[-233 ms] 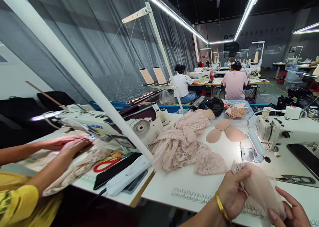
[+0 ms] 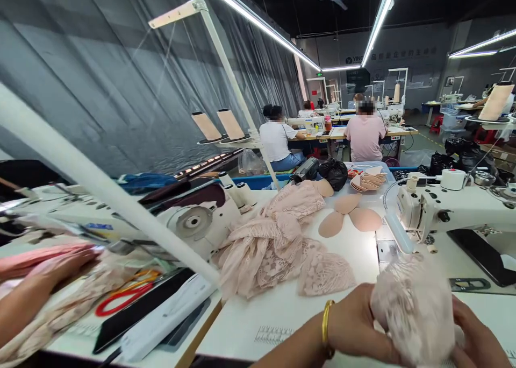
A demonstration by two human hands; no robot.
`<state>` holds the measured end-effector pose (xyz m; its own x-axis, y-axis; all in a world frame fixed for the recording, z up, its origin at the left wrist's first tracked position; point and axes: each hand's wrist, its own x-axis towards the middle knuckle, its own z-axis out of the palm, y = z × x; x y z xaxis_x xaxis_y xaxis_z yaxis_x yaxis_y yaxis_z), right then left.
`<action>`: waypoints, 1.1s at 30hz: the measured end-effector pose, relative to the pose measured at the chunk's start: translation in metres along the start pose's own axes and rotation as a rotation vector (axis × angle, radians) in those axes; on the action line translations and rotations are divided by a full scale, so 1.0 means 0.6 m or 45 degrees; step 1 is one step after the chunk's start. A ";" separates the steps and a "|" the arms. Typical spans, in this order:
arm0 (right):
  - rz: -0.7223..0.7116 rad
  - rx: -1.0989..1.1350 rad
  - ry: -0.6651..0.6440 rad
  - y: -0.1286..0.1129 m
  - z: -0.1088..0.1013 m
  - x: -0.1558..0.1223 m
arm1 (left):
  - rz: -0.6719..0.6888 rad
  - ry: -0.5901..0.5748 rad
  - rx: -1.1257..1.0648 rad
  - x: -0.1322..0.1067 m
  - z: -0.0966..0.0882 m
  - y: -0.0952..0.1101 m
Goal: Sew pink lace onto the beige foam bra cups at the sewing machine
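Observation:
Both my hands hold a pale pink lace piece (image 2: 415, 309) over the near edge of the white table (image 2: 282, 314). My left hand (image 2: 358, 325), with a gold bangle on the wrist, grips its left side with curled fingers. My right hand (image 2: 479, 335) closes on its right side at the frame's bottom right corner. The piece is blurred by motion. A heap of pink lace fabric (image 2: 278, 244) lies on the table just left of my hands. Three beige foam cups (image 2: 350, 217) lie flat beyond it.
A white sewing machine (image 2: 447, 206) stands at the right, a black phone (image 2: 484, 255) beside it. A stack of cups (image 2: 366, 181) and a black bag (image 2: 334, 172) sit farther back. A co-worker's hands (image 2: 52, 266) work lace at the neighbouring machine (image 2: 189, 223); red scissors (image 2: 121, 298) lie there.
The view has swung slightly and moved closer. My hands have bunched the lace piece up and lifted it between them; the co-worker's hands look blurred at the left.

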<state>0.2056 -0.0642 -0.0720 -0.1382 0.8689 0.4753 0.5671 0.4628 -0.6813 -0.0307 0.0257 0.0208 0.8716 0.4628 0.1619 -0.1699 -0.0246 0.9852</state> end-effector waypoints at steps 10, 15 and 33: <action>-0.466 -0.643 -0.400 0.074 -0.036 0.162 | 0.102 -0.658 1.504 0.091 -0.101 -0.033; -0.258 -0.656 -0.432 0.066 -0.053 0.119 | 0.081 -0.609 1.537 0.089 -0.104 -0.027; -0.140 -0.586 -0.497 0.071 -0.049 0.147 | 0.091 -0.536 1.497 0.090 -0.118 -0.026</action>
<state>0.2418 0.0271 -0.0427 -0.4535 0.8608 0.2311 0.8132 0.5058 -0.2878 -0.0138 0.1138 0.0102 0.9934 0.1142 0.0090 0.1015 -0.9141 0.3926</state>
